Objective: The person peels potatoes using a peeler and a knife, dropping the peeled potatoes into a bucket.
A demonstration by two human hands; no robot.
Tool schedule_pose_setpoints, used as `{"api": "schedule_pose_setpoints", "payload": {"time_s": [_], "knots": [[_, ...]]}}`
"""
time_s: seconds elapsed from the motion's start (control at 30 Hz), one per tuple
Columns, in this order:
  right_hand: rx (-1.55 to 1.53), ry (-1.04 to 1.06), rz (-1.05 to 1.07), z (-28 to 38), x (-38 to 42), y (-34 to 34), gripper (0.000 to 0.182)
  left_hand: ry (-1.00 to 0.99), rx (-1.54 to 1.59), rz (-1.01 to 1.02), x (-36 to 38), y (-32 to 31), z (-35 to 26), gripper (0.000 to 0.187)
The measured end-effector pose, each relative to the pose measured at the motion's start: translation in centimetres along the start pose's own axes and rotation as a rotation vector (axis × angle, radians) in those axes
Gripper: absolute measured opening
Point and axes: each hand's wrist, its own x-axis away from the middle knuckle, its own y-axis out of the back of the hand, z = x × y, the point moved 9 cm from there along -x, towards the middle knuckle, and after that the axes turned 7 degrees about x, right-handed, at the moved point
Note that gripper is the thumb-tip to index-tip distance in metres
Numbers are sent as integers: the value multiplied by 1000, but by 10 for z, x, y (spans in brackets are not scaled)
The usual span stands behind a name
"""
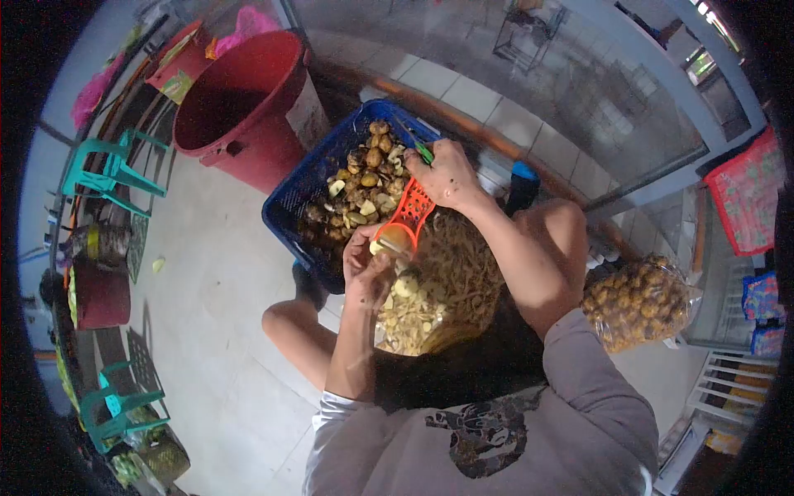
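My left hand (362, 263) is closed around a pale, partly peeled potato (394, 240). My right hand (451, 175) grips an orange peeler (415, 203), whose head meets the potato. A green-handled knife (424, 152) also sticks out by the right fingers, its blade toward the crate; how it is held is hidden. Beyond my hands stands a blue crate (279, 217) holding unpeeled potatoes (372, 157) and pale cut pieces. Below them, between my legs, lie pale peeled pieces (413, 310) and a heap of brownish peelings (463, 264).
A tall red bin (248, 107) stands beyond the crate on the left. To my right rests a clear plastic bag of potatoes (645, 302). Teal stools (116, 169) line the left side. Glass doors (612, 99) and a tiled step lie ahead.
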Motion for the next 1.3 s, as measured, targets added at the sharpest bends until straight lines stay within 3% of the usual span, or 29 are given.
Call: {"api": "schedule_pose_setpoints", "payload": {"time_s": [0.1, 0.17, 0.3, 0.37, 0.57, 0.77, 0.9, 0.97, 1.03, 1.1, 1.17, 1.2, 1.3], "knots": [[33, 39, -14, 2, -1, 4, 41, 3, -32, -20, 2, 6, 2, 54], [36, -168, 5, -40, -13, -3, 42, 48, 199, -71, 3, 2, 5, 46], [-43, -82, -91, -30, -8, -1, 48, 135, 287, -62, 2, 18, 10, 47], [14, -69, 13, 10, 8, 8, 46, 88, 272, -35, 2, 2, 6, 51], [32, -146, -38, -45, -15, -4, 46, 39, 198, -86, 2, 7, 3, 51], [59, -99, -49, -5, 2, 10, 46, 28, 93, -21, 3, -6, -1, 54], [-14, -180, -116, -60, -18, -6, 46, 43, 171, -59, 2, -2, -2, 61], [-18, -147, -91, -16, 2, 10, 43, 40, 146, -56, 0, -5, 0, 66], [79, 27, -70, 6, 6, 6, 41, -19, -34, -45, 0, -6, -4, 69], [39, 16, -57, -2, 1, 9, 42, -22, 21, -22, 2, -8, -5, 66], [27, -221, -1, -54, -17, -5, 43, 144, 281, -23, 4, 2, 7, 61], [74, -159, -162, -42, -16, 7, 43, 144, 329, -43, 5, 2, 6, 61], [-14, -52, -133, -9, 5, 11, 43, 65, 249, -64, 3, 2, 3, 62]]}}
